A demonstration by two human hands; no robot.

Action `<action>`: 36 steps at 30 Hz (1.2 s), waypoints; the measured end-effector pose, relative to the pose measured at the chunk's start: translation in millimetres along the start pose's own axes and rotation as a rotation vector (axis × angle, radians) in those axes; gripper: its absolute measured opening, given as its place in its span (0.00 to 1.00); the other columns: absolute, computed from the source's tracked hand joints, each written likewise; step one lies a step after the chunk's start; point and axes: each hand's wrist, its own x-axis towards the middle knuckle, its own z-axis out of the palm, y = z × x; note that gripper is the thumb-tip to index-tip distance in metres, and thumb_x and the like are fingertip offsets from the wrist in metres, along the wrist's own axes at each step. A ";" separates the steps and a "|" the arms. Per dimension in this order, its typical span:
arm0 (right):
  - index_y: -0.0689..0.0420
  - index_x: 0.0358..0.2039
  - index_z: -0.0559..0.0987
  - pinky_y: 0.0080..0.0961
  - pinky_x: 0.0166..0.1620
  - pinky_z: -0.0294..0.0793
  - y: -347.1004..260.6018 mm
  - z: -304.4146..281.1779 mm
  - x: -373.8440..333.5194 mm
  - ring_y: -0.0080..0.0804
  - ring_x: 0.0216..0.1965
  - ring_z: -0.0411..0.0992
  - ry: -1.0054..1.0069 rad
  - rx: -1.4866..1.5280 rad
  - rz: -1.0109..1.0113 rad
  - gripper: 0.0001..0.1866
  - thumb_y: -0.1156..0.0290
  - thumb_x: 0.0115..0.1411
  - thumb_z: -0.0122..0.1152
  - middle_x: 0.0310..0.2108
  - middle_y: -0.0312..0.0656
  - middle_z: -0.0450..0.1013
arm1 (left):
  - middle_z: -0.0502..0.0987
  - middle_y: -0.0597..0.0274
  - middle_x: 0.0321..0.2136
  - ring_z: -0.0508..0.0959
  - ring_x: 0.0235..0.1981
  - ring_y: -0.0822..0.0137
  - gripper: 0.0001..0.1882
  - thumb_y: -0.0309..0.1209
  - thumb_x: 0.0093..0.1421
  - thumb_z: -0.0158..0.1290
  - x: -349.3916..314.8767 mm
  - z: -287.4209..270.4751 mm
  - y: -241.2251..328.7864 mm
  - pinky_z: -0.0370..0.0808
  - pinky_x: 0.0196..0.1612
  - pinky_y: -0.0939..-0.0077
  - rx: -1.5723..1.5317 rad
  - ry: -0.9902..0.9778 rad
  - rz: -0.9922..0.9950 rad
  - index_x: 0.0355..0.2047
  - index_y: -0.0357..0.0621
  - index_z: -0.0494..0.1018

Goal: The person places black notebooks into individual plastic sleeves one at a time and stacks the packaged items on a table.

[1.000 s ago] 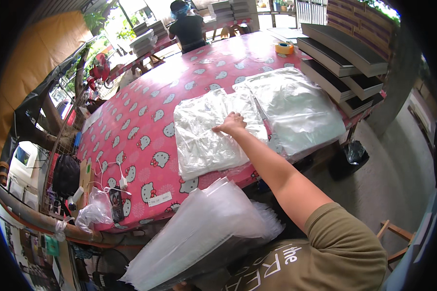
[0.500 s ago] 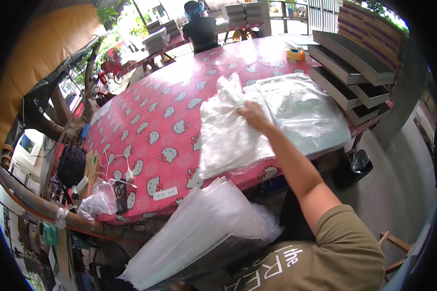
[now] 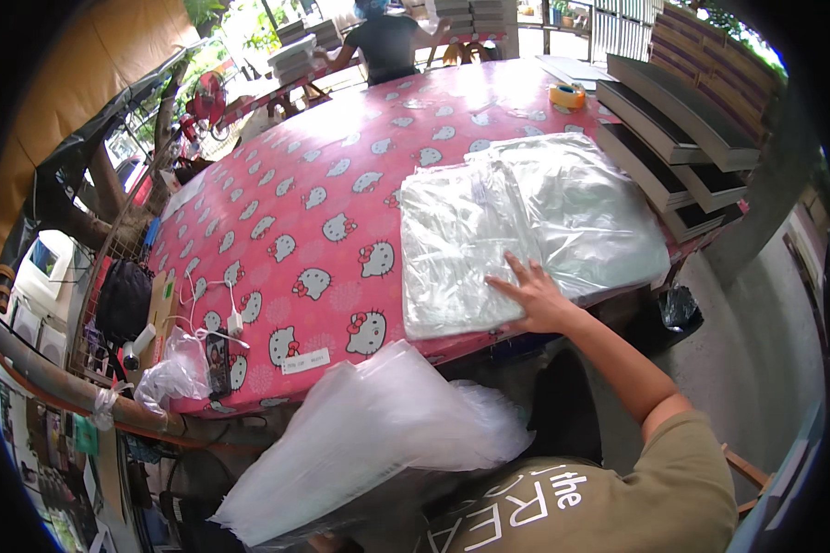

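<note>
My right hand rests with spread fingers on the near part of a flat stack of clear plastic bags. Beside it on the right, slightly overlapped, lies a second stack of clear plastic bags. A thick bundle of whitish translucent plastic sheets hangs in front of my body, below the table edge. Only a bit of skin from my left arm or hand shows at the lower edge under that bundle; its fingers are hidden.
The pink patterned table carries a tape roll, stacked black-topped slabs, a phone, a white cable and a crumpled plastic bag. A person works at the far side. A black bin stands at right.
My right hand has let go of the gathered bag and moved nearer, now flat with fingers spread. The raised plastic lies down flat. The far person has spread their arms.
</note>
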 end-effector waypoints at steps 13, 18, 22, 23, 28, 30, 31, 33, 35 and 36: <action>0.41 0.54 0.60 0.45 0.55 0.54 0.6 44.2 163.5 0.54 0.56 0.51 0.216 -0.038 -0.081 0.33 0.68 0.43 0.55 0.58 0.46 0.47 | 0.66 0.55 0.42 0.67 0.42 0.59 0.31 0.37 0.42 0.52 6.8 12.2 10.2 0.65 0.45 0.67 0.056 0.064 -0.019 0.46 0.35 0.61; 0.42 0.55 0.58 0.31 0.54 0.59 61.6 39.5 225.2 0.44 0.56 0.53 0.279 0.044 0.227 0.36 0.74 0.41 0.49 0.57 0.47 0.51 | 0.66 0.55 0.42 0.67 0.43 0.59 0.31 0.37 0.42 0.52 12.2 22.1 15.9 0.65 0.45 0.67 0.078 0.053 -0.019 0.46 0.35 0.61; 0.44 0.58 0.52 0.45 0.56 0.50 42.8 2.3 217.7 0.46 0.59 0.47 0.201 0.011 0.318 0.36 0.54 0.48 0.51 0.58 0.49 0.49 | 0.66 0.55 0.42 0.67 0.43 0.59 0.31 0.36 0.41 0.52 4.7 24.0 15.0 0.65 0.45 0.67 0.083 0.084 -0.014 0.47 0.35 0.61; 0.44 0.58 0.50 0.49 0.56 0.47 34.2 -10.2 200.1 0.46 0.59 0.45 0.206 -0.001 0.335 0.38 0.49 0.49 0.50 0.58 0.50 0.48 | 0.66 0.55 0.43 0.67 0.43 0.59 0.31 0.36 0.41 0.52 4.9 25.7 14.3 0.65 0.45 0.67 0.081 0.086 -0.017 0.47 0.35 0.61; 0.44 0.60 0.44 0.61 0.55 0.30 77.0 -9.2 57.8 0.49 0.61 0.34 -0.073 0.115 0.833 0.45 0.35 0.47 0.43 0.61 0.48 0.35 | 0.66 0.55 0.43 0.67 0.43 0.59 0.31 0.36 0.41 0.52 10.7 33.5 9.7 0.65 0.46 0.67 0.086 0.075 -0.038 0.47 0.36 0.60; 0.40 0.59 0.45 0.62 0.54 0.30 97.6 -9.8 19.6 0.49 0.61 0.31 -0.185 0.034 0.767 0.43 0.36 0.47 0.44 0.61 0.45 0.33 | 0.66 0.55 0.43 0.67 0.43 0.59 0.31 0.36 0.41 0.52 12.9 36.0 10.9 0.65 0.46 0.67 0.090 0.065 -0.029 0.47 0.36 0.60; 0.38 0.59 0.46 0.62 0.54 0.30 104.8 -10.4 12.1 0.49 0.61 0.29 -0.214 0.022 0.683 0.42 0.37 0.47 0.45 0.62 0.44 0.33 | 0.66 0.55 0.43 0.67 0.43 0.59 0.31 0.36 0.41 0.52 10.4 33.9 11.7 0.64 0.46 0.67 0.096 0.074 -0.023 0.47 0.36 0.60; 0.34 0.58 0.49 0.61 0.54 0.30 130.3 -22.2 1.2 0.49 0.61 0.28 -0.335 0.020 0.491 0.40 0.40 0.46 0.50 0.62 0.40 0.34 | 0.66 0.55 0.43 0.67 0.43 0.59 0.32 0.36 0.41 0.52 4.2 31.0 11.6 0.64 0.46 0.67 0.110 0.087 -0.013 0.47 0.36 0.60; 0.36 0.53 0.62 0.52 0.58 0.31 188.5 -42.3 1.4 0.49 0.61 0.30 -0.440 0.177 0.279 0.35 0.48 0.44 0.60 0.62 0.34 0.38 | 0.66 0.55 0.43 0.67 0.43 0.59 0.32 0.36 0.41 0.52 3.7 30.9 13.2 0.64 0.46 0.67 0.115 0.074 0.001 0.47 0.36 0.60; 0.37 0.47 0.70 0.46 0.59 0.32 214.8 -53.6 0.7 0.50 0.61 0.30 -0.425 0.385 0.205 0.28 0.57 0.42 0.63 0.60 0.37 0.44 | 0.66 0.55 0.43 0.67 0.43 0.59 0.32 0.36 0.41 0.52 2.7 30.4 13.4 0.64 0.46 0.67 0.119 0.068 0.004 0.47 0.36 0.60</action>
